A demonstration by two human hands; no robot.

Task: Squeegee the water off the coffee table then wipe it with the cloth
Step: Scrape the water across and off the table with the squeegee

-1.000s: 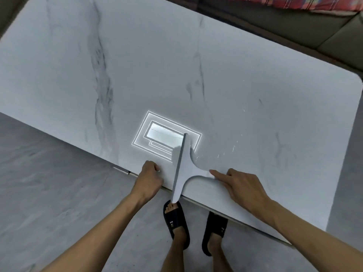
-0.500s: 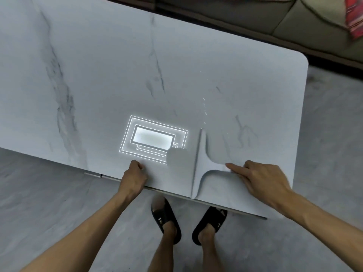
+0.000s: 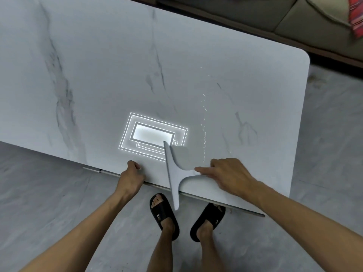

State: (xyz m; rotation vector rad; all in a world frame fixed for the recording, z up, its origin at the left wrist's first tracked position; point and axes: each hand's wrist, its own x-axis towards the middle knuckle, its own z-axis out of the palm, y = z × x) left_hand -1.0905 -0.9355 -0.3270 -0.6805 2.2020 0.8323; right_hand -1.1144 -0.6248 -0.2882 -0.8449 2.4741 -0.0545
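squeegee (image 3: 174, 173) at worktop (image 3: 117, 65) near edge, blade overhanging it | we judge it light, stiff, slick when wet; best taken by the handle | hands: right hand (image 3: 229, 173) grips that handle, left hand (image 3: 131, 174) curled empty on near edge

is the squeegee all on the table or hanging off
Hanging off: the squeegee has its near end past the edge of the coffee table.
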